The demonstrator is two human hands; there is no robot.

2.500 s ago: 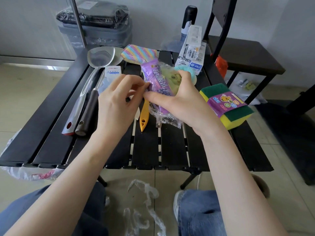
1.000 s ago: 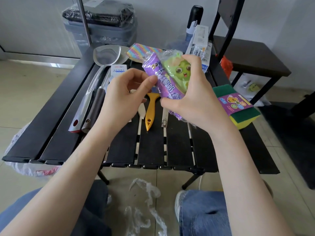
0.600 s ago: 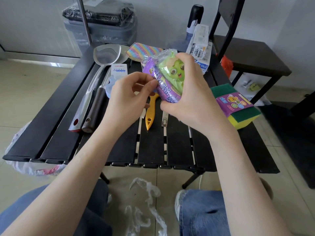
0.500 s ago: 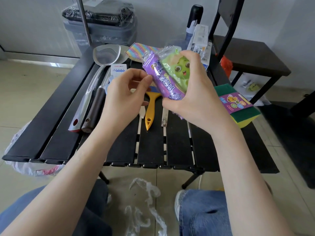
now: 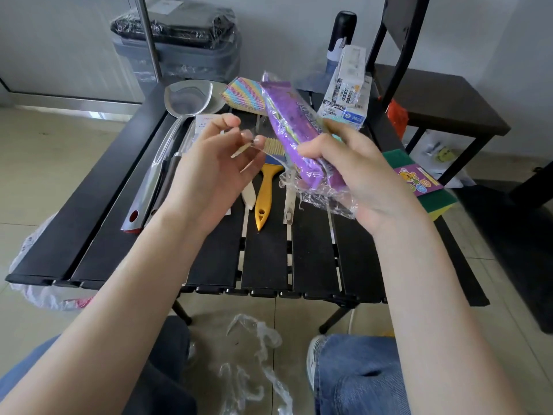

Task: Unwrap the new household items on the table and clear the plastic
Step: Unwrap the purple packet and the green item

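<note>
Now | purple packet [image 5: 302, 139] gripped in right hand [image 5: 359, 178] fingers [image 5: 317, 146]

A black slatted worktop [image 5: 269, 265] carries a steel spatula [image 5: 167, 139] left of the hands, a yellow-handled brush [image 5: 264, 199] beneath them, a rainbow sponge [image 5: 244, 95] and white boxes [image 5: 347, 94] beyond, and a green-yellow sponge pack [image 5: 425, 187] at right, while crumpled plastic [image 5: 254, 363] lies on the floor [image 5: 45, 175].
</note>
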